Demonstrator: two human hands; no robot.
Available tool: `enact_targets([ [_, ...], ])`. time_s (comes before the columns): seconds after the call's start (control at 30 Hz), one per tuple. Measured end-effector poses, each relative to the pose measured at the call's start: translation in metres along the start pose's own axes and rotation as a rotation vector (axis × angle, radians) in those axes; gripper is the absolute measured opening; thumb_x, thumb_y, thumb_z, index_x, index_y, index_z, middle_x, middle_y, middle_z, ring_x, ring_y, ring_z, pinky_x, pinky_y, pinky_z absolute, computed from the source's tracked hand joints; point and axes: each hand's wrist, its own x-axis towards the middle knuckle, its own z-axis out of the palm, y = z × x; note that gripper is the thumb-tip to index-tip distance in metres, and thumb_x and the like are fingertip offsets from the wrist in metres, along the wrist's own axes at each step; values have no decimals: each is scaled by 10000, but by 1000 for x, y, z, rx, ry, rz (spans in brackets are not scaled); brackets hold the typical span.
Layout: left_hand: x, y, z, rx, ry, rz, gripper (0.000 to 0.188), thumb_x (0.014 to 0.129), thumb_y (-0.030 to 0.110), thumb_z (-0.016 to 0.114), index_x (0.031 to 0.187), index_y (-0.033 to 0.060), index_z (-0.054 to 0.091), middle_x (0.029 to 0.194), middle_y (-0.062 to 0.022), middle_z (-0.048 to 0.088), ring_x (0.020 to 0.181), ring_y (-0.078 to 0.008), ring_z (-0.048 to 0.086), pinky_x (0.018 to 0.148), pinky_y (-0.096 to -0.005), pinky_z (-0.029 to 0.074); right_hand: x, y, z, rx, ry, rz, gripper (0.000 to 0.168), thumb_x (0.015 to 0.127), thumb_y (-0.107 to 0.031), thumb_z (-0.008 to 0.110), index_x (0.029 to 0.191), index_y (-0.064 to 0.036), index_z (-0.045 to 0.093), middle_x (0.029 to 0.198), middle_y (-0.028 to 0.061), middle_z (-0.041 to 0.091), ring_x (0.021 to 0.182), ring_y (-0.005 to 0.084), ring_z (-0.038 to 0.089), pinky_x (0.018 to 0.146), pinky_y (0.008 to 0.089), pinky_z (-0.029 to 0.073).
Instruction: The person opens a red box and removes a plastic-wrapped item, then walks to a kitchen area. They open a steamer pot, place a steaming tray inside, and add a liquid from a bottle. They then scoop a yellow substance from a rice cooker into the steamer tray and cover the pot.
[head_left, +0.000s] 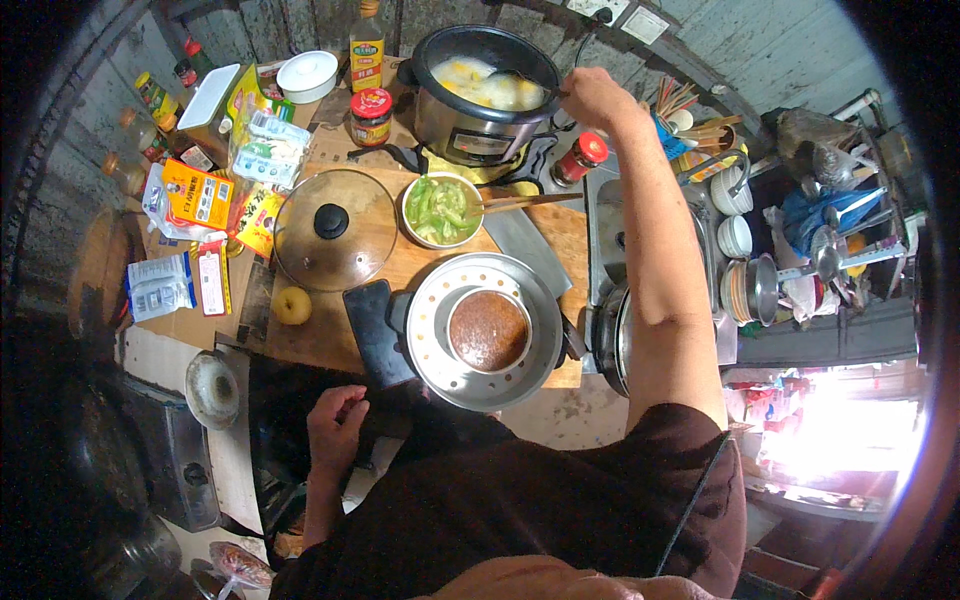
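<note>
My right hand reaches over the rim of an electric cooker. It grips the dark handle of a ladle, whose bowl sits in pale, frothy liquid with yellow pieces. Down by the wooden board's front edge, my left hand hovers with loosely bent fingers and nothing in it. A black smartphone lies just above that hand. Beside the phone, a perforated metal steamer pan holds a bowl of reddish-brown food. Sliced green vegetables fill a white bowl, with wooden chopsticks across its rim.
A glass lid lies left on the wooden board, near a cleaver. Red-lidded jars, a sauce bottle and seasoning packets crowd the back and left. A sink and stacked bowls are right.
</note>
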Motion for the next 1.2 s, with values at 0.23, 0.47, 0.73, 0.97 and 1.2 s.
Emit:
enact_targets([
  [0.23,0,-3,-2,-4,0,21,177,785,5,643,961,21,646,895,-77,637,771,-157,612,695,-260,486,-14,-16,-64,202,-297,119,183,757,-141,546,648,-11,614,571,101,612,464,156,556,382,316,411],
  [0.47,0,-2,-4,2,13,18,177,787,6,641,963,20,644,887,-78,636,772,-154,614,698,-260,486,-4,-23,-87,312,-431,129,193,782,-156,564,642,-32,608,581,94,627,496,138,583,376,301,384],
  [0.73,7,0,0,16,-11,8,185,778,4,648,962,24,646,884,-74,632,766,-150,610,693,-262,487,-10,-7,-74,633,-468,144,222,826,-207,547,698,-41,620,615,100,635,387,51,428,303,223,263],
  [0.97,17,1,4,52,-50,36,181,779,8,650,960,20,646,887,-77,636,765,-153,610,695,-262,487,-18,10,-39,827,-150,137,208,827,-196,579,882,-15,665,639,78,619,424,72,471,332,245,330],
  [1.2,15,3,5,36,-57,50,167,791,18,648,958,22,647,888,-80,639,755,-156,602,687,-265,482,7,2,15,167,251,-87,328,800,-208,601,1115,-127,643,981,146,659,919,353,618,843,413,493],
])
